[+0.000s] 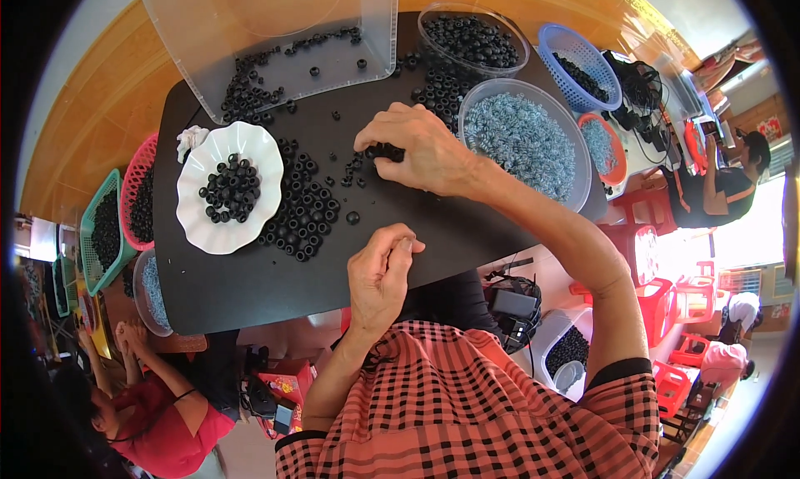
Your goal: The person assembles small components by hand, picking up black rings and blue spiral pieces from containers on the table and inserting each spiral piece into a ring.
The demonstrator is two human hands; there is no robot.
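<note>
My right hand (425,152) reaches over the dark table with its fingers curled around several small black bead-like pieces (385,152). Loose black pieces of the same sort lie just left of its fingertips. Closer to the table's near edge, my left hand (382,277) is closed, thumb against the curled fingers; whatever it may hold is hidden. Left of both hands spreads a pile of round black pieces with holes (307,217). Beside that pile, a white scalloped plate (190,197) carries more of them.
Behind stands a clear plastic bin (275,17) with scattered black pieces. A clear tub (523,50) of black pieces and a bowl of pale blue clear parts (521,137) sit right, near a blue basket (575,42). Another person (167,412) sits at lower left.
</note>
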